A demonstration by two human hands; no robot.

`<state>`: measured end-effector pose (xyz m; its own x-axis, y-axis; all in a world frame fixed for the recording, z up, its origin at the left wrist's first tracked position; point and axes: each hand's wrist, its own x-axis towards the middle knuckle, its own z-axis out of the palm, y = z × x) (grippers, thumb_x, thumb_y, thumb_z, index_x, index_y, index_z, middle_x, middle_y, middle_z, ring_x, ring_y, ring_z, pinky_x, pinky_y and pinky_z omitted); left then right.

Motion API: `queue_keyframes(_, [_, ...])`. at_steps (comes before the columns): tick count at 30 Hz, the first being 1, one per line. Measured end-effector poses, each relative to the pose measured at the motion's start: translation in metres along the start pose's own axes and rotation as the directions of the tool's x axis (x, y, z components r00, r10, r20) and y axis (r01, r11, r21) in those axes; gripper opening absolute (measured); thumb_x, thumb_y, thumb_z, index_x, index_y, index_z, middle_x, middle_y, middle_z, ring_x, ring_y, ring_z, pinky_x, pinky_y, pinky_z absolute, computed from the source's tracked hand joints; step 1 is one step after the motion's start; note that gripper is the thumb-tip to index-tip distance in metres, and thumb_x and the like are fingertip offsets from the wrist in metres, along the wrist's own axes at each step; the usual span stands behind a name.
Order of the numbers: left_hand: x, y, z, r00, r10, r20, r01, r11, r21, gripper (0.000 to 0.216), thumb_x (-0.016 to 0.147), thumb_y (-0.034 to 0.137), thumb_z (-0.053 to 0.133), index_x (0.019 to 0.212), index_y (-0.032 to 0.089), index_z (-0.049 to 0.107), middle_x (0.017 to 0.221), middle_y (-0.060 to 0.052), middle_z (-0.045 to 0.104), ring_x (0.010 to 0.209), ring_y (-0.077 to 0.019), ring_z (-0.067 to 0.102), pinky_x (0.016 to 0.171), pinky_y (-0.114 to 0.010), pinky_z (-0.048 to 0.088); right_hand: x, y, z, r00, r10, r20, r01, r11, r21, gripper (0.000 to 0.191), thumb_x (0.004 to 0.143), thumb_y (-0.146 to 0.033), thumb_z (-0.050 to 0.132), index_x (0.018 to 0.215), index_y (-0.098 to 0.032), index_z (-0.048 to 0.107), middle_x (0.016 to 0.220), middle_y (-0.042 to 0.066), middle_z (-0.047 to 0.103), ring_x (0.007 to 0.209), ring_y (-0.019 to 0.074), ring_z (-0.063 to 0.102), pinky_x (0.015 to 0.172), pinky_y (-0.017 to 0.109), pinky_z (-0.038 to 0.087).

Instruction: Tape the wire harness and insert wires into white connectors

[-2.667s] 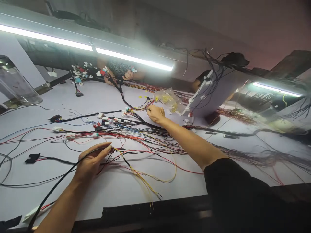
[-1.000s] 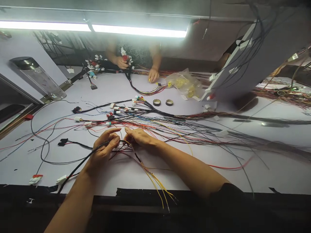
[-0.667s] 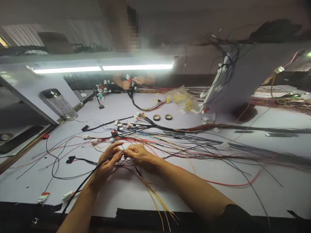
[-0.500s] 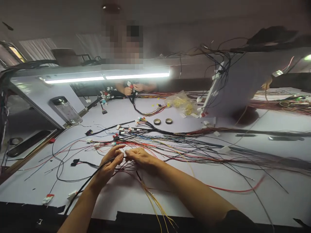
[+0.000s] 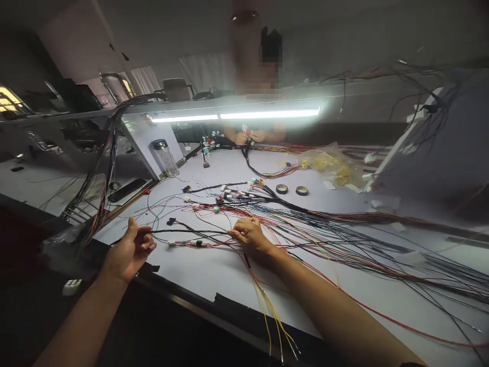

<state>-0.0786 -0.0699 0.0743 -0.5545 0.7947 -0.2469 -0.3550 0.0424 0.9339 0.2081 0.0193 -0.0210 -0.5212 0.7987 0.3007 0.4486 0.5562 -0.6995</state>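
A thin black cable point(image 5: 191, 231) runs nearly straight between my two hands, just above the white tabletop. My left hand point(image 5: 128, 252) pinches its left part between thumb and fingers, near the front left table edge. At the other end, my right hand point(image 5: 250, 235) has thumb and fingertips closed on the cable where it meets the bundle of wires. Below the cable lie a black connector point(image 5: 171, 221) and a small white connector point(image 5: 172, 243). Yellow wires point(image 5: 273, 308) with bare tips fan out over the front edge. A white multi-way connector point(image 5: 72, 287) hangs below my left wrist.
Long wire bundles point(image 5: 362, 216) stretch off to the right. Two tape rolls point(image 5: 281, 189) and a plastic bag with yellow parts point(image 5: 332, 165) lie farther back. A glass bottle point(image 5: 165, 158) stands at the left panel. Across the table, a co-worker's hands point(image 5: 250, 136) hold another harness.
My left hand has moved away from my right hand to the left, so a long stretch of cable now shows between them. The camera view has turned left.
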Motion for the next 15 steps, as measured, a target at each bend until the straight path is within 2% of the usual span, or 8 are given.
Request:
queue_keyframes(3, [0.014,0.003,-0.008,0.983,0.182,-0.026,-0.173,0.965,0.197,0.042,0.082,0.047,0.062,0.059,0.012,0.059,0.044,0.001,0.044,0.036,-0.0068,0.038,0.035,-0.018,0.033,-0.003,-0.001,0.006,0.996,-0.094,0.005,0.094,0.992,-0.083,0.041,0.097,-0.046,0.045,0.073,-0.018,0.064,0.079,0.001,0.067,0.08,0.0129,0.053,0.091,0.037,0.019])
queue_keyframes(5, [0.022,0.003,-0.006,0.972,0.231,-0.034,-0.218,0.953,0.212,0.04,0.08,0.043,0.067,0.055,0.013,0.056,0.042,0.0,0.044,0.035,-0.0059,0.038,0.034,-0.016,0.029,-0.006,-0.002,0.009,0.991,-0.132,0.003,0.132,0.983,-0.13,0.041,0.098,-0.046,0.044,0.074,-0.019,0.064,0.08,0.001,0.068,0.08,0.0134,0.055,0.093,0.038,0.02])
queue_keyframes(8, [0.033,0.006,0.001,0.976,0.218,-0.006,-0.212,0.956,0.202,0.041,0.079,0.043,0.067,0.053,0.014,0.054,0.037,0.002,0.039,0.031,-0.0059,0.033,0.032,-0.018,0.026,-0.01,-0.004,0.008,0.99,-0.137,0.021,0.139,0.969,-0.202,0.038,0.098,-0.042,0.043,0.075,-0.022,0.065,0.082,0.002,0.069,0.085,0.0153,0.057,0.098,0.041,0.019])
queue_keyframes(10, [0.04,0.008,0.005,0.982,0.189,0.017,-0.189,0.965,0.183,0.043,0.078,0.046,0.067,0.053,0.015,0.053,0.036,0.002,0.037,0.029,-0.006,0.03,0.032,-0.02,0.027,-0.011,-0.009,0.003,0.992,-0.113,0.055,0.123,0.963,-0.241,0.037,0.099,-0.039,0.041,0.079,-0.025,0.067,0.09,0.003,0.07,0.092,0.017,0.058,0.101,0.044,0.018])
queue_keyframes(13, [0.047,0.01,0.011,0.988,0.146,0.043,-0.151,0.978,0.144,0.045,0.077,0.049,0.067,0.053,0.015,0.051,0.035,0.003,0.036,0.029,-0.0056,0.028,0.032,-0.021,0.027,-0.004,-0.03,-0.003,0.994,-0.09,0.062,0.103,0.962,-0.254,0.03,0.101,-0.036,0.037,0.104,-0.031,0.066,0.111,0.003,0.069,0.107,0.0194,0.057,0.106,0.05,0.012])
queue_keyframes(15, [0.048,0.01,0.015,0.991,0.114,0.064,-0.121,0.986,0.116,0.045,0.077,0.05,0.068,0.053,0.015,0.051,0.036,0.004,0.036,0.029,-0.0053,0.028,0.033,-0.021,0.027,0.008,-0.054,-0.001,0.995,-0.094,0.043,0.102,0.965,-0.241,0.032,0.101,-0.035,0.035,0.124,-0.03,0.057,0.12,0.005,0.066,0.113,0.0204,0.056,0.109,0.049,0.013])
